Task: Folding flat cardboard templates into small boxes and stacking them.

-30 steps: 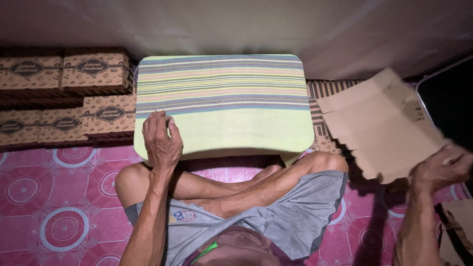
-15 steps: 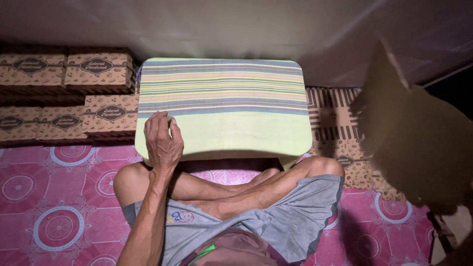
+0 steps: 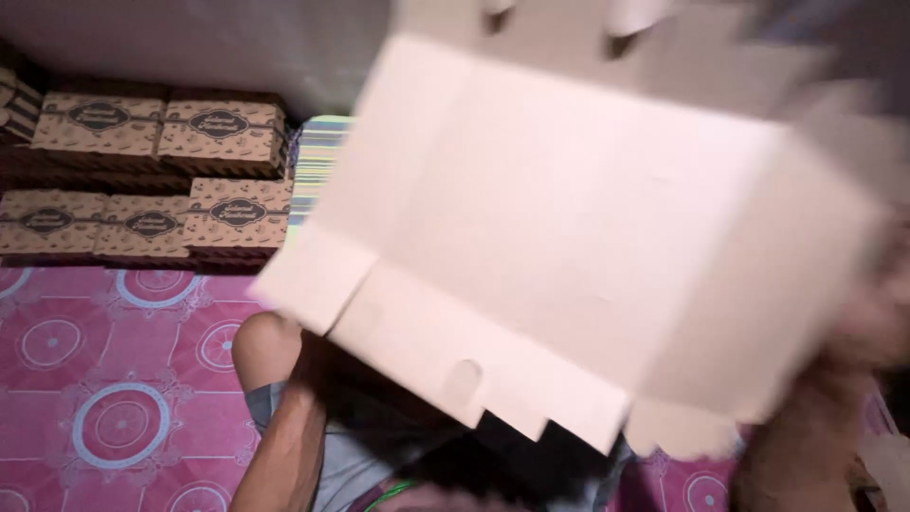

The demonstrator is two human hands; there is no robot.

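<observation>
- My right hand (image 3: pixel 867 322) is only a blur at the right border; as far as I can tell, its fingers are clenched on the right edge of the flat carton blank (image 3: pixel 569 237)
- My left hand I cannot see, it is hidden under the blank; only the left forearm (image 3: pixel 284 446) shows, so I cannot tell its fingers
- The blank is in the air, unfolded and tilted, its notched flaps toward me; it covers most of the striped table (image 3: pixel 318 161) and hangs above my knee (image 3: pixel 265 346)
- Further out, the printed boxes (image 3: pixel 152 180) stand in stacks by the wall, on the pink patterned mat (image 3: pixel 104 379)
- I judge the step in hand as bringing the blank in front of me, before any fold is made
- The next move calls, I think, for the left hand on the free edge, so the sheet stays level
</observation>
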